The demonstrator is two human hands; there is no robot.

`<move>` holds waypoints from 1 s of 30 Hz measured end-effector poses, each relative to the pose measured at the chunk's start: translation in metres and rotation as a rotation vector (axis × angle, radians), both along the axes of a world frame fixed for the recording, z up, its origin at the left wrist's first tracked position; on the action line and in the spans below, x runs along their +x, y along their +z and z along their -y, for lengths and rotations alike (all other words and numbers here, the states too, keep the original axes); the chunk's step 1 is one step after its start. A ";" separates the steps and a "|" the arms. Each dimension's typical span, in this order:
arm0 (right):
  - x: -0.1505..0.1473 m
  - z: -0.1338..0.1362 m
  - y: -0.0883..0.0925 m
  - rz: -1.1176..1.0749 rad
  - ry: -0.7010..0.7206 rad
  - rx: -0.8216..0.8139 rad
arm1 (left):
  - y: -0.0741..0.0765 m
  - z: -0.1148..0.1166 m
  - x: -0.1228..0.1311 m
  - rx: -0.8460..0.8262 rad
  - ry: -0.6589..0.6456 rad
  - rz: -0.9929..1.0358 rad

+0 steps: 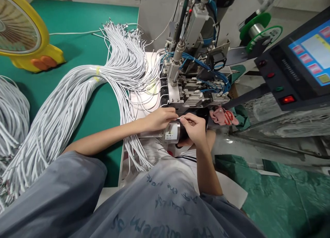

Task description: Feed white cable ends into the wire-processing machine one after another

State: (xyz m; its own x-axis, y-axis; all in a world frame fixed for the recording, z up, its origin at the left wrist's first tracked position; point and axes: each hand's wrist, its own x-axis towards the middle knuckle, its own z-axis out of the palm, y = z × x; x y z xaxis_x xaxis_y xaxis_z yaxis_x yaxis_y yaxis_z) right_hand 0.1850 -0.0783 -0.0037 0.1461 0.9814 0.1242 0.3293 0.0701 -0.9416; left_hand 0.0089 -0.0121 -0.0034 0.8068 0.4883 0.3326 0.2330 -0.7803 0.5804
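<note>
A thin white cable end (pixel 179 118) runs between my two hands, just in front of the bench machine (pixel 184 93). My left hand (pixel 161 118) pinches it from the left, fingers closed. From the right, the thumb and fingertips of my right hand (pixel 194 126) are closed on its tip. Just below my fingers is a metal block with a white label (pixel 172 132). To the left, a big bundle of white cables (pixel 123 52) lies fanned out, some strands reaching the machine's front edge. The rest of the held cable is hard to trace among the others.
A yellow fan (pixel 28 28) stands on the green mat (pixel 85 18) at left, near a second cable bundle (pixel 11 111). On the right are a touchscreen panel (pixel 304 59), a green wire spool (pixel 260 32) and a pink cloth (pixel 223 116).
</note>
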 end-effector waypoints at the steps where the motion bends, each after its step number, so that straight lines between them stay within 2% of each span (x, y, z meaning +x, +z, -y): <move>1: 0.000 0.000 0.000 0.022 0.008 0.002 | 0.000 0.001 0.000 0.005 0.003 0.002; 6: -0.014 0.003 -0.011 -0.116 -0.110 0.067 | 0.001 0.010 0.006 -0.066 0.125 0.110; 8: -0.020 0.005 -0.014 -0.124 -0.179 0.111 | 0.002 0.011 0.007 -0.036 0.138 0.101; 10: -0.021 0.006 -0.013 -0.012 -0.210 0.146 | 0.003 0.009 0.004 0.081 0.110 0.019; 13: -0.015 0.004 -0.009 0.187 -0.121 0.129 | 0.002 0.004 0.000 0.319 0.055 -0.158; 15: -0.014 0.002 -0.009 0.200 -0.075 0.114 | 0.000 0.002 -0.001 0.378 0.066 -0.207; 17: -0.017 -0.001 -0.014 0.145 -0.116 0.127 | -0.001 0.003 0.001 0.295 0.120 -0.174; 19: -0.023 -0.003 -0.021 0.066 -0.201 0.144 | -0.003 0.005 0.004 0.126 0.173 -0.100; 22: -0.029 -0.003 -0.033 -0.047 -0.290 0.119 | -0.004 0.005 0.008 -0.036 0.138 -0.029; 25: -0.022 -0.005 -0.042 -0.076 -0.255 0.038 | -0.005 0.000 0.005 0.033 0.058 -0.150; 30: 0.002 -0.018 -0.056 -0.059 -0.125 -0.114 | -0.008 -0.013 -0.002 0.242 0.046 -0.460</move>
State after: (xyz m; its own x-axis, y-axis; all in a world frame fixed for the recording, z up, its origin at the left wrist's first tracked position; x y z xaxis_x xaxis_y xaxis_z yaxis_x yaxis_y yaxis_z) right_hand 0.1870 -0.0600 -0.0595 0.2720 0.9623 0.0011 0.2729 -0.0760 -0.9590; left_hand 0.0074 0.0010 -0.0111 0.8756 0.4797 0.0567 0.4586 -0.8624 0.2142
